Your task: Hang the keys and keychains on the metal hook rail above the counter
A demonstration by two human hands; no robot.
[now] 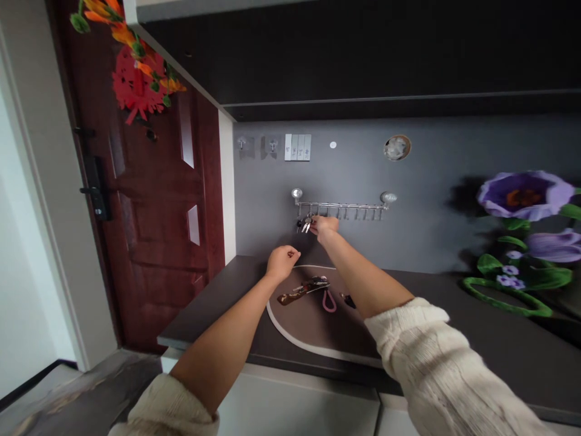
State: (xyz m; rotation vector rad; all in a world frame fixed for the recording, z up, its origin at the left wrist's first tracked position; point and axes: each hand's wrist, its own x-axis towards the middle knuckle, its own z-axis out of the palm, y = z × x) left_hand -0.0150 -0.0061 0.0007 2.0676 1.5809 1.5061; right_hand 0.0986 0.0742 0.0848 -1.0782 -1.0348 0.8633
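In the head view, my right hand reaches up to a metal hook rail on the grey wall. Its fingers are closed on a bunch of keys, which hangs just under the rail's left end. Whether the key ring sits on a hook I cannot tell. Lower and to the left, my left hand hovers over the counter with its fingers curled in and nothing visible in them. Below the hands, a brown keychain and a pink loop strap lie on a round-edged brown mat.
A dark small item lies partly behind my right forearm. Purple artificial flowers stand on the right of the counter. Overhead hangs a dark cabinet. At left is a dark red door. Two clear hooks are on the wall.
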